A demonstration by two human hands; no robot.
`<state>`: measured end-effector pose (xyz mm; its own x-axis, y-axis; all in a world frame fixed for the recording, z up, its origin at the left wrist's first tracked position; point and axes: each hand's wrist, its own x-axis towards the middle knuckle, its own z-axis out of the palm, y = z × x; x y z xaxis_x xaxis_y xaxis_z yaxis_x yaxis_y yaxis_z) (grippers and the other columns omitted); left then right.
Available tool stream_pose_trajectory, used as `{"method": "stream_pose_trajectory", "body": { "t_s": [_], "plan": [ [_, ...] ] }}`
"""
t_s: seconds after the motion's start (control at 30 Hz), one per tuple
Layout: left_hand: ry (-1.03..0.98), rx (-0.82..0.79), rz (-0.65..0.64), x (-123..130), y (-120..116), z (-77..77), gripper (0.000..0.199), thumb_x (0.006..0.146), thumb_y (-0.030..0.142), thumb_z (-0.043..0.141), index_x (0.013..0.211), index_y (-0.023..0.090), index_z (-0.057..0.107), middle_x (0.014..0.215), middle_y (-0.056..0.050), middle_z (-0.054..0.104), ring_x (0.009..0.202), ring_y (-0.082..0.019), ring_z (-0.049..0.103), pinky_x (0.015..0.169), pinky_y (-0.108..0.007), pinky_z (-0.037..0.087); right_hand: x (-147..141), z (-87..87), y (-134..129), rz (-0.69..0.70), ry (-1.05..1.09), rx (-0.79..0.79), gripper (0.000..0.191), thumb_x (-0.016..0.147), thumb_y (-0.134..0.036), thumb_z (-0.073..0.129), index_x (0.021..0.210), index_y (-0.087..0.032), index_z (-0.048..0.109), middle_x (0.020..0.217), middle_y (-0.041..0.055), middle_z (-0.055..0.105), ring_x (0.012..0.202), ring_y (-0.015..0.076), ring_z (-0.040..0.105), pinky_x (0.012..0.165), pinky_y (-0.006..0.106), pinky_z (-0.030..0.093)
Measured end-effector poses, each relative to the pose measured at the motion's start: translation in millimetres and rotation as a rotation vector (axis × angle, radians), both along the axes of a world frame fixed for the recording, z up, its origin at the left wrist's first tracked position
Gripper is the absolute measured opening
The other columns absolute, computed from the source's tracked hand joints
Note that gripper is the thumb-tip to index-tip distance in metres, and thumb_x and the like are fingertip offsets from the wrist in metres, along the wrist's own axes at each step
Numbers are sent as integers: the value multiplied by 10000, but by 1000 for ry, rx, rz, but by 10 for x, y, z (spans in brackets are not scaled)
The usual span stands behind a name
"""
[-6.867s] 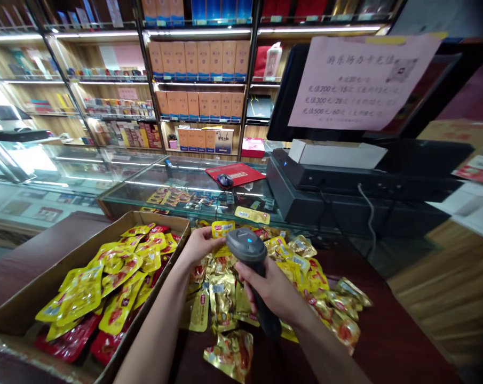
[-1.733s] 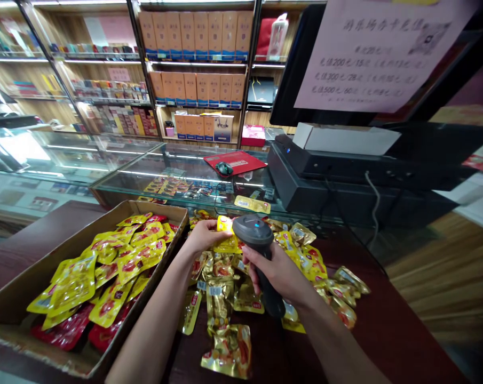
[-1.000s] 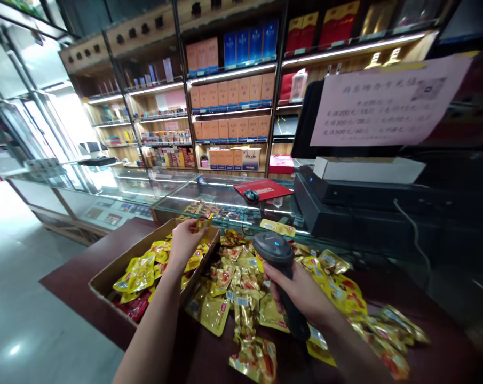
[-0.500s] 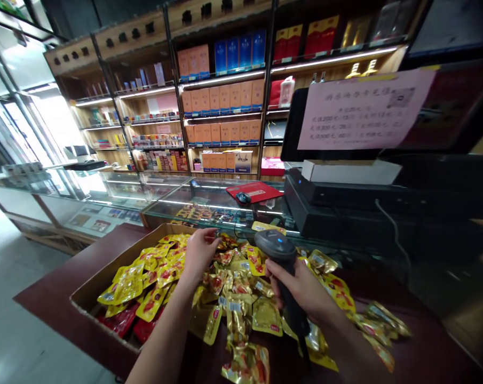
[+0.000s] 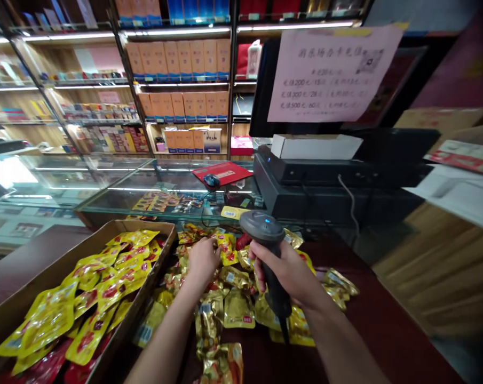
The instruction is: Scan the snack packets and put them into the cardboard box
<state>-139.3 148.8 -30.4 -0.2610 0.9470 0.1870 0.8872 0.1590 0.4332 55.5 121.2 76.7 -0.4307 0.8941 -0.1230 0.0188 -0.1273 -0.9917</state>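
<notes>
My right hand (image 5: 279, 266) is wrapped round the grip of a black barcode scanner (image 5: 263, 226), which has a blue light on top. Loose snack packets, gold and yellow, lie in a heap beneath both hands. My left hand (image 5: 204, 260) is over the heap, back of the hand up, its fingertips beside a yellow packet (image 5: 226, 248). Those fingers are mostly hidden, so whether they grip anything does not show. A gold packet (image 5: 239, 309) lies flat between my forearms. Left of my left arm is an open cardboard box (image 5: 169, 240) of yellow packets (image 5: 121, 277), with some red ones at its near end.
The dark red table (image 5: 369, 320) meets a glass display counter (image 5: 117, 200), where a computer mouse (image 5: 211, 180) rests on a red mat (image 5: 233, 173). A monitor bearing a pink notice (image 5: 329, 74) stands behind the scanner. Shelves of boxed goods (image 5: 185, 61) line the back.
The view has swung right and down, so things appear further left. My left hand has moved from beside the box's right edge to over the loose heap. The scanner stays in my right hand.
</notes>
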Motion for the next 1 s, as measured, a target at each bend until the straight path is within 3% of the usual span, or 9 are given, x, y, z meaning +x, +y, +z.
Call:
{"method": "stream_pose_trajectory", "body": {
  "t_s": [0.1, 0.27, 0.37, 0.67, 0.87, 1.0],
  "plan": [
    [127, -62, -2, 63, 5, -20, 375, 879, 332, 531, 1177, 158, 680, 963, -162, 710, 904, -290, 669, 779, -345, 471, -9, -31, 20, -13, -3, -8, 324, 808, -491, 640, 730, -191, 547, 474, -54, 546, 354, 98, 505, 377, 219, 438],
    [233, -86, -115, 82, 13, 4, 527, 846, 69, 447, 1329, 223, 589, 964, -124, 701, 948, -247, 617, 808, -307, 437, -24, -73, 32, -20, -9, -23, 325, 804, -496, 652, 760, -196, 536, 478, -60, 552, 354, 97, 517, 374, 208, 432],
    [268, -89, -178, 68, 24, 0, 527, 848, 41, 425, 1284, 252, 635, 973, -128, 678, 959, -248, 579, 839, -321, 429, -44, -79, 27, -10, -27, -31, 328, 797, -491, 657, 746, -197, 520, 464, -62, 545, 343, 97, 515, 366, 203, 420],
    [222, -106, -281, -3, 78, -40, 293, 845, 168, 559, 1052, 241, 753, 985, -94, 707, 980, -256, 555, 836, -333, 428, -80, -87, 13, 10, -53, -9, 328, 811, -495, 633, 748, -190, 528, 453, -57, 550, 340, 99, 518, 363, 195, 419],
    [193, -59, -209, 30, 77, -160, 507, 851, 126, 481, 1341, 214, 577, 1045, -116, 714, 982, -245, 601, 894, -352, 425, -71, -80, 8, 23, -34, -6, 338, 809, -498, 636, 735, -183, 541, 454, -56, 546, 340, 94, 516, 365, 191, 420],
    [32, -50, -245, 29, 111, -253, 521, 773, 62, 501, 1238, 223, 670, 1041, -102, 726, 957, -233, 614, 862, -326, 439, -64, -85, 8, 23, -21, 3, 319, 815, -482, 637, 742, -187, 540, 455, -59, 547, 335, 95, 520, 354, 185, 410]
  ]
}}
